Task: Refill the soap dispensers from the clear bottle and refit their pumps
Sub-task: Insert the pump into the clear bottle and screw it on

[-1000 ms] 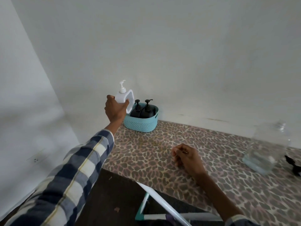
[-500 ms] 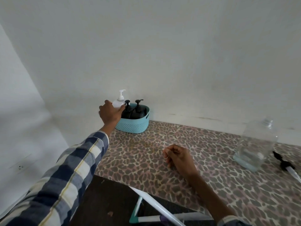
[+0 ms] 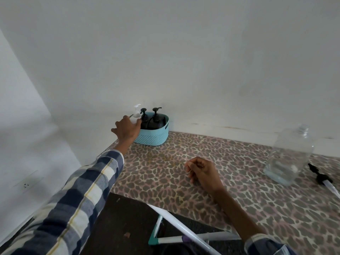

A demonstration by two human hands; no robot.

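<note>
A white pump dispenser stands at the left end of the teal basket, in the table's far left corner. My left hand wraps round its body and hides most of it. Two black pump dispensers stand upright in the basket beside it. My right hand rests on the leopard-print table with loosely curled fingers, holding nothing I can see. The clear bottle stands uncapped at the right with a little liquid at the bottom. A loose black pump with its tube lies right of it.
White walls close off the back and left; a wall socket sits low on the left. Below the table's near edge lie a white and teal frame and dark floor.
My left hand has lowered the white dispenser from above the basket down into its left end. My right hand has stayed where it was.
</note>
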